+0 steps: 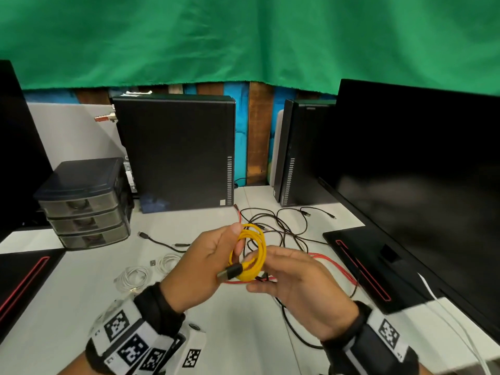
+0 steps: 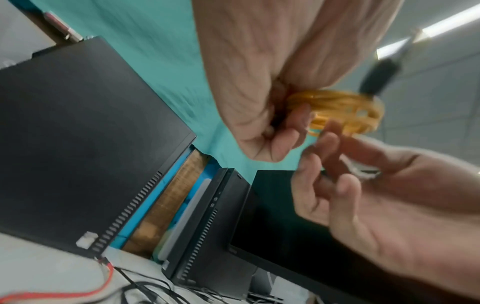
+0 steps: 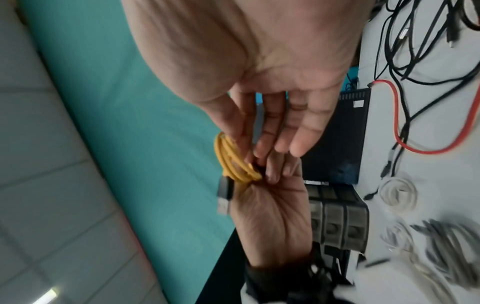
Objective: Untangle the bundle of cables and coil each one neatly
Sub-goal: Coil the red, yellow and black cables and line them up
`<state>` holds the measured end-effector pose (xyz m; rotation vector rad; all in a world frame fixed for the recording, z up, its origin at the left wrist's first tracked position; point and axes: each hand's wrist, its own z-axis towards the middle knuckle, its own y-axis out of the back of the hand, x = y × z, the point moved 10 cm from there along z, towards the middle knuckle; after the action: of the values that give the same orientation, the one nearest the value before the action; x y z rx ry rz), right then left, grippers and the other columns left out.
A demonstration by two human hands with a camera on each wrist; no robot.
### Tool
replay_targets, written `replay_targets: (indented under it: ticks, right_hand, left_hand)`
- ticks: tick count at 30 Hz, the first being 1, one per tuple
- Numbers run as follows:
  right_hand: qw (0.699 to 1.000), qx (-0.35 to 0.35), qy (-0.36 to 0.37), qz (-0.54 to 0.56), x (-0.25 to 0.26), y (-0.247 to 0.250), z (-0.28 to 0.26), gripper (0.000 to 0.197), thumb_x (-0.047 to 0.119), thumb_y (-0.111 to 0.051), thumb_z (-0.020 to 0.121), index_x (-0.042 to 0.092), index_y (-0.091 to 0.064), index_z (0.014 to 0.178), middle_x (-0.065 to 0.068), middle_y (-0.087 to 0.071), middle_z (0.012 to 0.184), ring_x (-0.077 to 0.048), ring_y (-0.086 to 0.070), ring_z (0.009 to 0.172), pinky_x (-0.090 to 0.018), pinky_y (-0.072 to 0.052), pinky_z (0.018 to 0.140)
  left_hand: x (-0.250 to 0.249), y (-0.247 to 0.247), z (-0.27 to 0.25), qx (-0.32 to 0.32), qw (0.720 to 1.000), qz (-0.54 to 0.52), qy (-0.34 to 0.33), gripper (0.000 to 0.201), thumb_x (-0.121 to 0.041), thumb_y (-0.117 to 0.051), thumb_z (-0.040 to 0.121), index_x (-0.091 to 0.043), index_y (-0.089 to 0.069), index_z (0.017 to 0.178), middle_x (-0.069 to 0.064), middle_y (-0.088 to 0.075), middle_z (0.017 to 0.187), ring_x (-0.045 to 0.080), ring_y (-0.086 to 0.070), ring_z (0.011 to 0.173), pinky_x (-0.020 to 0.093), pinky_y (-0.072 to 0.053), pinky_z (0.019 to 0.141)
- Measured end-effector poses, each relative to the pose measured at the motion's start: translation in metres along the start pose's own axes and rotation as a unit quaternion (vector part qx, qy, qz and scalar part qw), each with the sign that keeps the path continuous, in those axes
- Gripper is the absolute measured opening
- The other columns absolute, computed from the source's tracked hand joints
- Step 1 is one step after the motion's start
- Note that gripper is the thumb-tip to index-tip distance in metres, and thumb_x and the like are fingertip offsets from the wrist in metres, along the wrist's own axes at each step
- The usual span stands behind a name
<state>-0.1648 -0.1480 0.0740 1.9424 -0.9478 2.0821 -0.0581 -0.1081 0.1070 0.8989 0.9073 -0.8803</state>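
My left hand (image 1: 235, 239) grips a yellow cable (image 1: 257, 247) wound into a small coil and holds it above the white table (image 1: 238, 334). The cable's black USB plug (image 1: 230, 272) sticks out below my left palm. In the left wrist view my fingers curl round the coil (image 2: 337, 109). My right hand (image 1: 270, 269) is beside the coil with its fingers fairly straight; the right wrist view shows its fingertips (image 3: 259, 148) touching the coil (image 3: 231, 158). Behind my hands lie a loose tangle of black cables (image 1: 284, 226) and a red cable (image 1: 332, 263).
Two white coiled cables (image 1: 135, 277) lie left of my hands, near a dark drawer unit (image 1: 84, 209). Two black computer towers (image 1: 178, 152) stand at the back. A large monitor (image 1: 419, 185) fills the right side. A black cable (image 1: 295, 328) loops under my right wrist.
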Motion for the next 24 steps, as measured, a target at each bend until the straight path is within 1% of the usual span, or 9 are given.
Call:
replay_targets:
  ticks: [3,6,8,11,14,16,18,20,24]
  right_hand:
    - [0.998,-0.004,-0.033,0.045,-0.012,-0.007,0.000,0.038,0.042,-0.057,0.085,0.008,-0.070,0.096,-0.016,-0.070,0.106,-0.026,-0.066,0.101,-0.044,-0.051,0.085]
    - [0.993,-0.080,-0.030,-0.081,-0.020,0.002,0.000,0.028,0.040,-0.068,0.083,0.013,-0.069,0.086,-0.008,-0.070,0.089,-0.017,-0.067,0.082,-0.034,-0.055,0.067]
    - [0.980,-0.135,-0.009,-0.148,-0.023,0.009,-0.001,0.016,0.023,-0.069,0.091,0.008,-0.064,0.096,-0.009,-0.067,0.083,-0.017,-0.064,0.068,-0.031,-0.052,0.055]
    - [0.966,-0.168,0.018,-0.195,-0.024,0.015,-0.002,0.013,0.008,-0.057,0.098,0.016,-0.058,0.109,-0.010,-0.062,0.070,-0.023,-0.061,0.055,-0.031,-0.048,0.049]
    - [0.960,-0.159,0.055,-0.223,-0.020,0.010,-0.010,0.014,0.010,-0.049,0.102,0.010,-0.059,0.093,-0.012,-0.063,0.063,-0.026,-0.059,0.050,-0.031,-0.044,0.050]
    - [0.955,-0.135,0.089,-0.250,-0.015,-0.005,-0.019,0.018,0.017,-0.054,0.101,0.015,-0.062,0.085,-0.012,-0.067,0.066,-0.023,-0.061,0.054,-0.028,-0.045,0.052]
    - [0.942,-0.141,0.133,-0.275,-0.004,-0.017,-0.027,0.019,0.039,-0.063,0.093,0.025,-0.063,0.081,-0.010,-0.067,0.066,-0.026,-0.061,0.060,-0.031,-0.047,0.054]
    - [0.934,-0.165,0.152,-0.277,0.004,-0.014,-0.026,0.037,0.064,-0.063,0.078,0.027,-0.063,0.081,-0.013,-0.062,0.065,-0.033,-0.057,0.063,-0.040,-0.048,0.061]
    - [0.938,-0.173,0.141,-0.265,0.009,0.002,-0.012,0.053,0.069,-0.062,0.077,0.017,-0.061,0.067,-0.011,-0.059,0.064,-0.018,-0.052,0.057,-0.032,-0.045,0.062]
  left_hand:
    - [-0.006,0.009,-0.001,-0.065,0.979,0.180,-0.074,0.039,-0.042,-0.032,0.103,-0.032,-0.043,0.066,-0.010,-0.043,0.061,0.010,-0.044,0.060,0.018,-0.036,0.059]
    - [-0.011,0.002,-0.005,-0.086,0.947,0.280,-0.131,0.037,-0.038,-0.029,0.104,-0.027,-0.043,0.071,-0.009,-0.044,0.066,0.012,-0.047,0.062,0.023,-0.038,0.060]
    - [-0.009,-0.003,-0.007,-0.089,0.937,0.306,-0.142,0.033,-0.036,-0.028,0.104,-0.032,-0.038,0.073,-0.011,-0.041,0.067,0.010,-0.044,0.061,0.022,-0.037,0.059]
    - [-0.009,0.011,-0.004,-0.134,0.936,0.299,-0.127,0.038,-0.031,-0.031,0.108,-0.037,-0.029,0.071,-0.012,-0.036,0.063,0.009,-0.041,0.060,0.015,-0.032,0.058]
    - [-0.011,0.047,0.000,-0.210,0.927,0.295,-0.102,0.040,-0.023,-0.035,0.105,-0.035,-0.031,0.068,-0.010,-0.036,0.059,0.006,-0.046,0.060,0.012,-0.033,0.058]
    - [-0.010,0.071,0.002,-0.239,0.923,0.291,-0.075,0.042,-0.018,-0.037,0.106,-0.031,-0.034,0.066,-0.009,-0.039,0.059,0.001,-0.049,0.062,0.010,-0.034,0.058]
    - [-0.009,0.078,0.004,-0.224,0.932,0.279,-0.058,0.040,-0.020,-0.035,0.106,-0.022,-0.040,0.067,0.000,-0.043,0.060,0.006,-0.046,0.063,0.013,-0.034,0.057]
    - [-0.015,0.069,0.004,-0.193,0.941,0.268,-0.074,0.038,-0.024,-0.033,0.106,-0.018,-0.043,0.070,0.002,-0.043,0.062,0.008,-0.044,0.062,0.013,-0.033,0.057]
    - [-0.028,0.025,-0.002,-0.091,0.958,0.237,-0.135,0.034,-0.031,-0.038,0.105,-0.027,-0.042,0.072,-0.012,-0.041,0.065,0.007,-0.044,0.063,0.013,-0.033,0.060]
